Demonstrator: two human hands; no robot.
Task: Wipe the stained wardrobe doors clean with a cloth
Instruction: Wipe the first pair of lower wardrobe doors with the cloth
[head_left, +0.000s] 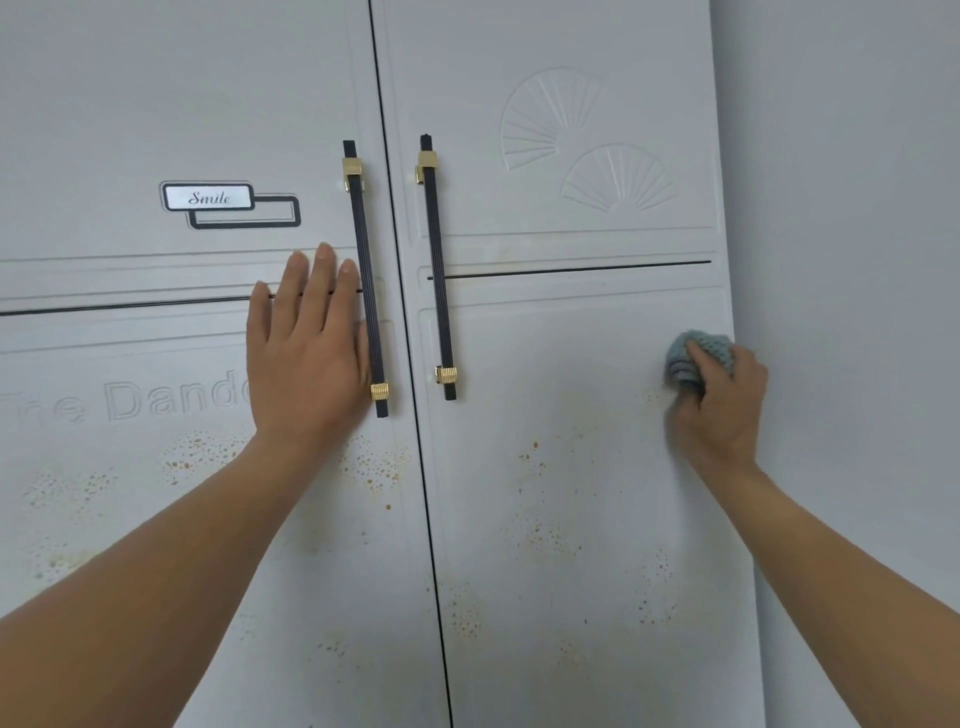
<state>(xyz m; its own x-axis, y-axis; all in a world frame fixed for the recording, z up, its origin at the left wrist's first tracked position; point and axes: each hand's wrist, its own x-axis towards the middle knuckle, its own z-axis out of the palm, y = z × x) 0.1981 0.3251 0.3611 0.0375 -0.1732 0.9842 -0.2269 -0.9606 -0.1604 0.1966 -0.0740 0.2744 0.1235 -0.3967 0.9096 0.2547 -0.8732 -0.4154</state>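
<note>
So, the person is facing a pair of pale grey wardrobe doors, both closed, with a thin dark gap between them. The left hand (306, 353) is pressed flat on the left door (156, 130), fingers straight and close together, holding nothing. Its outer edge touches the lower part of the left handle (366, 280), a long dark ribbed bar with gold clips.

The right hand (722, 410) is curled round a bunched-up blue-grey cloth (696, 358) and has it pushed against the right door (571, 364). The cloth is way over by that door's right edge, a bit below the thin black line across the panel and right next to the grey wall (857, 208). The right handle (439, 270), same style as the other, sits well apart from the cloth, near the centre gap.

Orange-brown speckled stains (197, 452) cover the lower half of both doors. There are clusters around the left wrist and forearm, and scattered spots (535, 457) below and left of the cloth, with a faint few just beside the right hand.

Higher up, the left door has a small silver "Smile" label (209, 197) and raised lettering (130, 400) partly covered by the left hand. The right door has two embossed fan shapes (587, 140).
</note>
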